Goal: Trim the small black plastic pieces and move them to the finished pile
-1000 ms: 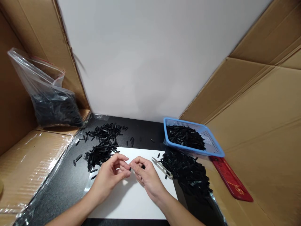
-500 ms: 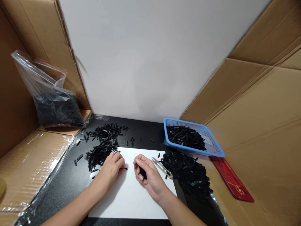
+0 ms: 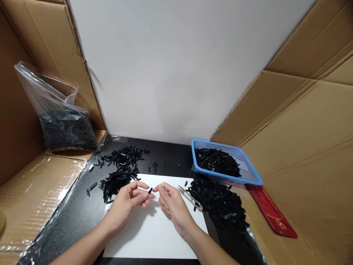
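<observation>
My left hand point(image 3: 135, 195) pinches one small black strip-like piece point(image 3: 150, 190) between thumb and fingers, above the white sheet point(image 3: 154, 235). Close by on the right, my right hand point(image 3: 171, 200) is curled closed, its index fingertip pointing at that piece. Black pieces lay in its palm a moment before; the curled fingers now hide them. Small metal thread snips point(image 3: 190, 198) lie just right of this hand. A pile of black pieces point(image 3: 118, 180) sits beyond my left hand, and a larger pile point(image 3: 220, 204) spreads to the right of the snips.
A blue plastic basket point(image 3: 255, 176) of black pieces stands at the back right. Beside it lies a red flat object point(image 3: 271, 209). A clear zip bag point(image 3: 66, 125) with dark contents leans at the left. Cardboard walls point(image 3: 309, 121) and a white panel point(image 3: 179, 66) enclose the table.
My left hand has lifted off the sheet and turned, bringing the black piece up beside my right hand. The right hand has rotated, its index finger now extended and its palm hidden.
</observation>
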A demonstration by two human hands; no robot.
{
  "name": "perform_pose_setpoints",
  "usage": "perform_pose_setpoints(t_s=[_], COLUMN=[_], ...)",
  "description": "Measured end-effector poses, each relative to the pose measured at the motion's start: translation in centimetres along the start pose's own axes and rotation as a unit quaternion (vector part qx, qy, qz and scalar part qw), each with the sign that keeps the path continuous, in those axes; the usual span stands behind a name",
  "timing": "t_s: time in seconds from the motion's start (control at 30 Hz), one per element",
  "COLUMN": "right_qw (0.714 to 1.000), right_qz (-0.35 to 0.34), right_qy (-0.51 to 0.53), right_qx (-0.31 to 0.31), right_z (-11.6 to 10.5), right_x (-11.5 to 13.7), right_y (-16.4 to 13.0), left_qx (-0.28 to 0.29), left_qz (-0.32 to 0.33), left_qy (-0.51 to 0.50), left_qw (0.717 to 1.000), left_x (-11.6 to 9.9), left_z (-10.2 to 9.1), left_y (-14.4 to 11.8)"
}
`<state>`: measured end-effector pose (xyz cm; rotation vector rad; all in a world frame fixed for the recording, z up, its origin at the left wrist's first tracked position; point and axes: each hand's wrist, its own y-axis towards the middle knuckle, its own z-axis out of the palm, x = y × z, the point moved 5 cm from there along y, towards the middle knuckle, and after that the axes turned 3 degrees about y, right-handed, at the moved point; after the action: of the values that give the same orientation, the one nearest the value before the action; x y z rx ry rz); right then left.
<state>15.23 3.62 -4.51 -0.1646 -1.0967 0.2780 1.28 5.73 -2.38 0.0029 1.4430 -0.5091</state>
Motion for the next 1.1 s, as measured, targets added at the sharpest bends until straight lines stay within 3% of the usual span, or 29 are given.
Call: perform_pose_setpoints(t_s=[0.23,0.37,0.43,0.53,0.6,0.67,0.97,1.03,1.1], right_qw=[1.0,0.999,0.999,0.998,0.997,0.997,0.993,0.992,0.991], right_qz=[-0.001,-0.007,-0.002,0.006,0.008,0.01,0.013,0.014,0.016], right_qy=[0.01,0.024,0.038,0.061,0.072,0.082,0.114,0.122,0.13], right_qx=[-0.01,-0.024,-0.023,-0.016,-0.012,-0.006,0.03,0.033,0.034], right_z=[0.1,0.1,0.0,0.0,-0.1,-0.1,0.1,0.2,0.3], right_x=[-0.2,-0.1,0.0,0.3,0.3,0.3,0.0,0.1,0.2], right_y=[0.0,0.1,0.2,0.1,0.1,0.0,0.1,0.1,0.0], left_qx=[0.001,0.034,0.03,-0.01,0.002,0.019,0.0,-0.014,-0.038], left_qz=[0.008,0.064,0.114,0.169,0.154,0.138,0.195,0.21,0.225], left_qy=[0.01,0.156,0.305,0.502,0.559,0.581,0.584,0.559,0.503], left_qw=[1.0,0.985,0.945,0.848,0.815,0.802,0.788,0.802,0.834], left_x=[0.3,-0.5,-1.2,-1.8,-1.2,-0.4,0.8,0.1,-0.9], left_z=[0.3,0.2,-0.2,-1.2,-1.6,-1.5,-1.5,-1.6,-1.5], left_y=[0.0,0.0,0.0,0.2,0.4,0.6,0.9,0.7,0.4])
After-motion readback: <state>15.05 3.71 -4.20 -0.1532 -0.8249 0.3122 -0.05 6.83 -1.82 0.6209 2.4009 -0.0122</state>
